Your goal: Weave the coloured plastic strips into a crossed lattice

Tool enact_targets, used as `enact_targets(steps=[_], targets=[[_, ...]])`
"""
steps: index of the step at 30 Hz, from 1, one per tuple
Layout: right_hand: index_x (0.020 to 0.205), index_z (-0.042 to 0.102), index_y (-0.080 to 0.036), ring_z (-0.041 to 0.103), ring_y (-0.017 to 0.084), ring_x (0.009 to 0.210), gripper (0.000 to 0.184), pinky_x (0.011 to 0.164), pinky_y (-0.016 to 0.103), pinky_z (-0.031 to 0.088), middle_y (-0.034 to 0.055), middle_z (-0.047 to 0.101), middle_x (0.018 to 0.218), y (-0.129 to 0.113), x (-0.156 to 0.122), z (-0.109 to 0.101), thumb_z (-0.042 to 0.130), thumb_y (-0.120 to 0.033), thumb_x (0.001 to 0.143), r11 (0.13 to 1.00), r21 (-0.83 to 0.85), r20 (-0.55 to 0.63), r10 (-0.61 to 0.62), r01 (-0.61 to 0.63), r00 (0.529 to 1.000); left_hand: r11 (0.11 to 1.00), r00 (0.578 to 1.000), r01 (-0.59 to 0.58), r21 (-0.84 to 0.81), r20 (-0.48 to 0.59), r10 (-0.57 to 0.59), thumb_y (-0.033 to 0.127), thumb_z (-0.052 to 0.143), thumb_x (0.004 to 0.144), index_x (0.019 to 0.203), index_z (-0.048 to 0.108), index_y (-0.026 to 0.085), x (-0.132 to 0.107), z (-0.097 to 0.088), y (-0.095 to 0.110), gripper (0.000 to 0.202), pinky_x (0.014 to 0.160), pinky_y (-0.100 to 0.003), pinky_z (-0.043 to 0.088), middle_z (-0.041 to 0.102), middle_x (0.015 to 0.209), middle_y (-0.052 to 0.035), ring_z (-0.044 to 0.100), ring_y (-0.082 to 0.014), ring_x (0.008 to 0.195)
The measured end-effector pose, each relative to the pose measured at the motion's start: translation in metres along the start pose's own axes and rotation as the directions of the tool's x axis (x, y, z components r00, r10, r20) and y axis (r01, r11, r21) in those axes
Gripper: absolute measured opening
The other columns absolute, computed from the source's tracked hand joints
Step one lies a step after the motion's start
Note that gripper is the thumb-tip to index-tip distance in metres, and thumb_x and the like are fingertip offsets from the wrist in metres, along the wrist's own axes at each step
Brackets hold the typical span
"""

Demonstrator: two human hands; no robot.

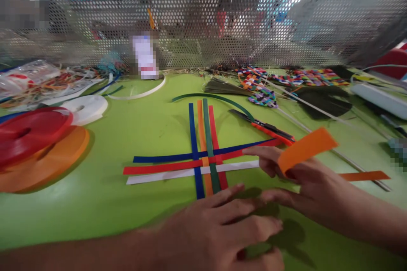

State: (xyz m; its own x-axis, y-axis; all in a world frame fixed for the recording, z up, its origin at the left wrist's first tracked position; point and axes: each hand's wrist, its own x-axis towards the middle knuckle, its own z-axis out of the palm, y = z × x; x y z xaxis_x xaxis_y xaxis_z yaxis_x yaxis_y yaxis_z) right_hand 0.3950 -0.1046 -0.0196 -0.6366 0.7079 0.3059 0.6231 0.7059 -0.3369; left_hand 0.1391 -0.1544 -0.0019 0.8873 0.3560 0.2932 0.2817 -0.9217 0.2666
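A small open weave of flat plastic strips lies on the green table. Upright in it are a blue strip (pixel 191 129), an orange strip (pixel 200 123), a green strip (pixel 206 123) and a red strip (pixel 213 125). Crossing them are a blue crosswise strip (pixel 162 159), a red crosswise strip (pixel 159 168) and a white strip (pixel 168 175). My left hand (pixel 219 228) is open, fingers spread at the weave's near edge. My right hand (pixel 308 186) grips a loose orange strip (pixel 307 148), its index finger extended by the crosswise strips' right ends.
Red (pixel 41 135) and orange (pixel 63 156) strip rolls and a white roll (pixel 85 108) lie left. An orange-handled cutter (pixel 273 131) sits behind the weave with a curved green strip (pixel 213 96). Colourful woven pieces (pixel 263 95) and a thin rod (pixel 302 125) are right; perforated metal (pixel 203 17) stands behind.
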Motion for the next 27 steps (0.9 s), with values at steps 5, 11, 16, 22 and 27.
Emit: enact_targets(steps=[5, 11, 16, 22, 27], targets=[[0.143, 0.052, -0.025, 0.074, 0.022, 0.079, 0.049, 0.064, 0.029, 0.061, 0.0086, 0.077, 0.102, 0.002, -0.003, -0.009, 0.050, -0.048, 0.100, 0.999, -0.004, 0.109, -0.050, 0.051, 0.993, 0.974, 0.998, 0.052, -0.218, 0.046, -0.043, 0.025, 0.040, 0.109, 0.118, 0.068, 0.018, 0.003, -0.005, 0.004, 0.030, 0.124, -0.025, 0.029, 0.064, 0.138, -0.0002, 0.051, -0.0116, 0.136], [0.150, 0.047, -0.026, 0.073, 0.025, 0.104, 0.052, 0.082, 0.035, 0.064, 0.0091, 0.072, 0.126, 0.008, -0.006, -0.005, 0.048, -0.020, 0.098, 0.987, 0.021, 0.160, -0.163, 0.162, 0.974, 0.927, 0.998, 0.060, -0.370, 0.012, -0.060, 0.032, 0.045, 0.107, 0.124, 0.063, 0.016, 0.005, 0.013, 0.003, 0.030, 0.123, -0.024, 0.031, 0.072, 0.124, -0.0039, 0.061, -0.0127, 0.126], [0.156, 0.037, -0.037, 0.068, 0.025, 0.119, 0.075, 0.092, 0.036, 0.062, 0.0021, 0.065, 0.139, 0.006, -0.006, -0.014, 0.047, -0.006, 0.089, 0.981, 0.121, 0.144, -0.166, 0.149, 0.976, 0.973, 0.993, 0.038, -0.227, 0.120, -0.011, 0.026, 0.046, 0.106, 0.118, 0.069, 0.016, 0.005, 0.000, 0.004, 0.027, 0.127, -0.030, 0.024, 0.064, 0.138, -0.0023, 0.049, -0.0159, 0.138], [0.160, 0.027, -0.038, 0.076, 0.020, 0.092, 0.068, 0.078, 0.028, 0.065, 0.0017, 0.074, 0.120, 0.003, -0.003, -0.019, 0.044, -0.018, 0.097, 0.998, 0.060, 0.037, -0.038, 0.035, 0.999, 0.978, 0.997, 0.032, -0.206, 0.076, -0.016, 0.025, 0.034, 0.110, 0.122, 0.067, 0.016, 0.003, -0.009, 0.005, 0.036, 0.125, -0.026, 0.026, 0.066, 0.135, -0.0002, 0.049, -0.0129, 0.138], [0.156, 0.033, -0.043, 0.073, 0.021, 0.087, 0.057, 0.075, 0.031, 0.062, 0.0021, 0.075, 0.104, 0.002, 0.001, -0.020, 0.043, -0.028, 0.103, 0.998, -0.001, -0.066, -0.064, 0.064, 0.996, 0.955, 0.997, 0.051, -0.293, -0.039, -0.066, 0.020, 0.028, 0.109, 0.110, 0.067, 0.011, -0.001, -0.009, 0.007, 0.040, 0.124, -0.026, 0.029, 0.073, 0.122, -0.0038, 0.059, -0.0126, 0.126]])
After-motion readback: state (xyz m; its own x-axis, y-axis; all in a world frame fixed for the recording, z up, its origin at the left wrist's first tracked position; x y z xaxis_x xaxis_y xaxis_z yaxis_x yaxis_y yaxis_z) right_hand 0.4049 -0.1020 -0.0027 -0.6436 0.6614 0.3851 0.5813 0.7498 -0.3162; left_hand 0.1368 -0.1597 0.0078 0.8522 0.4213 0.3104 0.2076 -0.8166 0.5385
